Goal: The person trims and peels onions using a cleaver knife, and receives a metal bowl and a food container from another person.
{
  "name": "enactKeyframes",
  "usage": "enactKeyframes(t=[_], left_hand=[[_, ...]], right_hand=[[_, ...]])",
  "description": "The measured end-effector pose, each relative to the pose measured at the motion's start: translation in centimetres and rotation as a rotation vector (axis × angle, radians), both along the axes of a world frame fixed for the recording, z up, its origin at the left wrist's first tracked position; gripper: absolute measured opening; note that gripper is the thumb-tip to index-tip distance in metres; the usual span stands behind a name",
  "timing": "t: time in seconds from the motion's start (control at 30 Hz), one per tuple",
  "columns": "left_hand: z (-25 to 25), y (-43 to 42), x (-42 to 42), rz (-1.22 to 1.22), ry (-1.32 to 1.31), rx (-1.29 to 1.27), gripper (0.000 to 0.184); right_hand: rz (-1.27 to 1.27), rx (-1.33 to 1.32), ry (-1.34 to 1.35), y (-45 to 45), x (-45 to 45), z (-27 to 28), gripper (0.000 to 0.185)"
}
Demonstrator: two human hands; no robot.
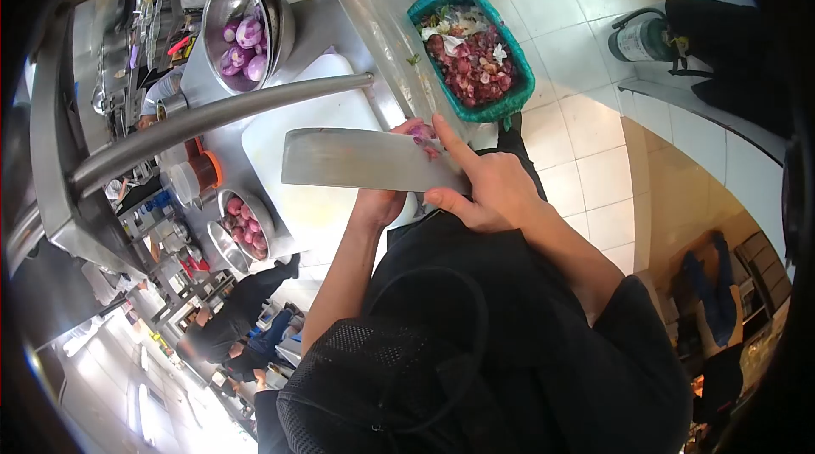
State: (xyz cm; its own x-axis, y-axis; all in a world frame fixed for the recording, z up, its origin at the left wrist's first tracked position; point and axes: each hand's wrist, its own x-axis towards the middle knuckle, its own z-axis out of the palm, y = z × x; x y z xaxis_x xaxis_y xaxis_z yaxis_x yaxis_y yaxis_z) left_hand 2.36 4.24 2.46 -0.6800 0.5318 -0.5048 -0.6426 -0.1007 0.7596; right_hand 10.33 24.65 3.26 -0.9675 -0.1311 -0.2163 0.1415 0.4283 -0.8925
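My right hand [497, 187] grips a big knife [365, 159].
My left hand [382, 206], partly hidden under the knife, holds a purple onion [422, 134] close to my right hand. Past them, a white board [314, 208] lies on the tabletop [199, 81].

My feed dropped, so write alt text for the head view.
The right hand holds a broad cleaver over a white board, the left hand partly hidden beneath; nearby are a metal bowl of peeled onions and a green-lined bin of scraps.
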Motion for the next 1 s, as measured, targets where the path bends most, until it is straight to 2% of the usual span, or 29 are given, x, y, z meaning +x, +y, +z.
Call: enactKeyframes(t=[0.03, 0.1, 0.13, 0.2, 0.23, 0.33, 0.4, 0.53, 0.57, 0.63, 0.73, 0.8, 0.83, 0.9, 1.0], left_hand=[[0.1, -0.2, -0.1, 0.003, 0.006, 0.004, 0.062], [0.1, -0.5, -0.1, 0.027, -0.018, -0.029, 0.058], [0.1, -0.6, -0.1, 0.034, -0.017, -0.024, 0.058], [0.4, -0.6, 0.0, -0.037, 0.152, -0.203, 0.059], [1.0, -0.3, 0.3, -0.033, 0.123, -0.191, 0.056], [0.7, -0.3, 0.9, -0.061, 0.185, -0.211, 0.059], [0.7, -0.3, 1.1, -0.058, 0.194, -0.210, 0.064], [1.4, 0.4, 1.5, -0.027, 0.247, -0.203, 0.079], [1.1, 0.3, 1.5, -0.032, 0.247, -0.205, 0.079], [0.6, 0.2, 1.3, -0.030, 0.319, -0.238, 0.081], [0.3, 0.3, 1.4, 0.009, 0.363, -0.294, 0.075], [0.4, 0.2, 1.5, 0.014, 0.369, -0.317, 0.074], [0.4, 0.3, 1.5, 0.018, 0.373, -0.336, 0.072], [0.3, 0.0, 1.6, 0.028, 0.353, -0.352, 0.072], [-0.3, -1.5, 2.3, 0.111, 0.322, -0.373, 0.068]], right_hand=[[0.003, 0.004, 0.006, 0.1, 0.0, 0.1, 0.095], [-0.014, -0.233, -0.063, 0.6, 0.1, 0.3, 0.080], [-0.008, -0.228, -0.062, 0.2, 0.2, -0.7, 0.080], [-0.223, -0.662, -0.037, -0.9, 0.2, -2.9, 0.066], [-0.199, -0.907, -0.276, 0.1, 0.2, -2.7, 0.060], [-0.245, -1.015, -0.391, 1.5, 0.2, -3.9, 0.058], [-0.289, -1.012, -0.353, 1.5, 0.1, -4.0, 0.059], [-0.367, -0.794, -0.246, 0.5, 0.0, -5.2, 0.066], [-0.374, -0.723, -0.176, -0.1, 0.1, -5.5, 0.069], [-0.357, -0.733, -0.202, -0.7, 0.2, -5.4, 0.071], [-0.365, -0.678, -0.167, -1.1, 0.2, -5.2, 0.076], [-0.260, -0.325, -0.197, -0.2, 0.0, -4.6, 0.076], [-0.261, -0.323, -0.193, 0.0, -0.1, -4.3, 0.076], [-0.289, -0.143, -0.080, 0.5, -0.5, -3.6, 0.077], [-0.333, -0.104, 0.003, 1.0, -0.7, -3.5, 0.076]])
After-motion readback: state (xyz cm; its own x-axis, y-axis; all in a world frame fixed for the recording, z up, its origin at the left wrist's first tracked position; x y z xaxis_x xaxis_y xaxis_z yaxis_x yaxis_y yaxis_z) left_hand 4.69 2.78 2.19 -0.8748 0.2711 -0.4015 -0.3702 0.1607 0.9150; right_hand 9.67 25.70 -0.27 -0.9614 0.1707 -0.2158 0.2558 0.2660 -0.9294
